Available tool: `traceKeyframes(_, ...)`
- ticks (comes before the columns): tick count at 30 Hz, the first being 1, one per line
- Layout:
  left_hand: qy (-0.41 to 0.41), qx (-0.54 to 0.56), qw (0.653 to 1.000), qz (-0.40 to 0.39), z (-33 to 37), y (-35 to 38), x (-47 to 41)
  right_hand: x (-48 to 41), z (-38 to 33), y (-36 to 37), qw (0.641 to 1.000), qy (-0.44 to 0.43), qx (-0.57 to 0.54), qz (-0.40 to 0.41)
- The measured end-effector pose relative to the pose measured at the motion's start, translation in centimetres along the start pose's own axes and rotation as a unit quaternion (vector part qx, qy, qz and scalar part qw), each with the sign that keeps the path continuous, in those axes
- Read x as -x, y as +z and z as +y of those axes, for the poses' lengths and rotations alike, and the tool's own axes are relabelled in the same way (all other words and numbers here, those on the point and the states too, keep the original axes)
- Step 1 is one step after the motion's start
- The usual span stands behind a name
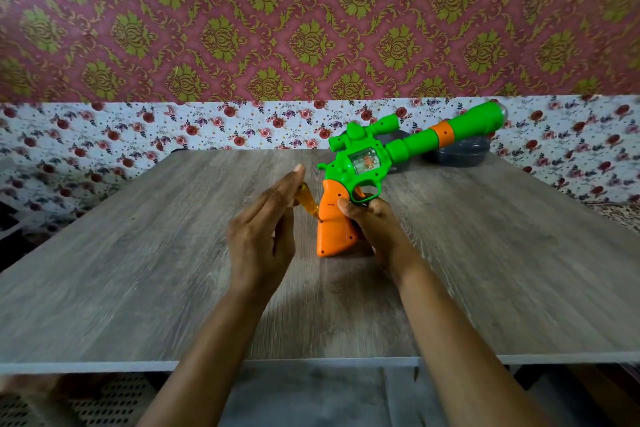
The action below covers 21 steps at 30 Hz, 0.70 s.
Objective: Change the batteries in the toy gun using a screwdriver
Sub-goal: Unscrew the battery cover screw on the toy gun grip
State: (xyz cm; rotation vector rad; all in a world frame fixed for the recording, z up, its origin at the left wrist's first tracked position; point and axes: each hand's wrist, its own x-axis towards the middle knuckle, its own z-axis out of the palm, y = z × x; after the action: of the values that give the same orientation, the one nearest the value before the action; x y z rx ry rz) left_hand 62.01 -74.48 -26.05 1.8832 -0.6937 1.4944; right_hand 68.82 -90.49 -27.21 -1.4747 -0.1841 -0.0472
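left hand [263, 229] pinches screwdriver [307, 200], right hand [378, 229] grips toy gun [398, 148] on grey wood-grain table [138, 270].

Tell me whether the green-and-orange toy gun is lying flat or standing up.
Standing up: the green-and-orange plastic toy gun rests its orange grip base on the grey wood-grain table, right hand gripping it.

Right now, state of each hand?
Left hand: straight fingers against the yellow screwdriver; a pinch cannot be told.
Right hand: closed on the toy gun, at its orange grip.
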Motion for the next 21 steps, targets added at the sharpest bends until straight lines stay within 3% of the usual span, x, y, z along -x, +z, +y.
traceKeyframes(6,0.009,0.017,1.000,0.010,0.3,0.0,-0.4,0.2,-0.2,0.1,1.000,-0.002,0.000,-0.002)
traceKeyframes(15,-0.051,0.082,0.992,0.082,0.9,0.0,-0.4,0.2,-0.1,0.0,1.000,0.000,0.001,-0.012)
traceKeyframes(21,-0.028,0.055,0.996,0.068,0.7,-0.3,-0.5,0.1,0.0,0.3,1.000,0.002,-0.007,-0.019)
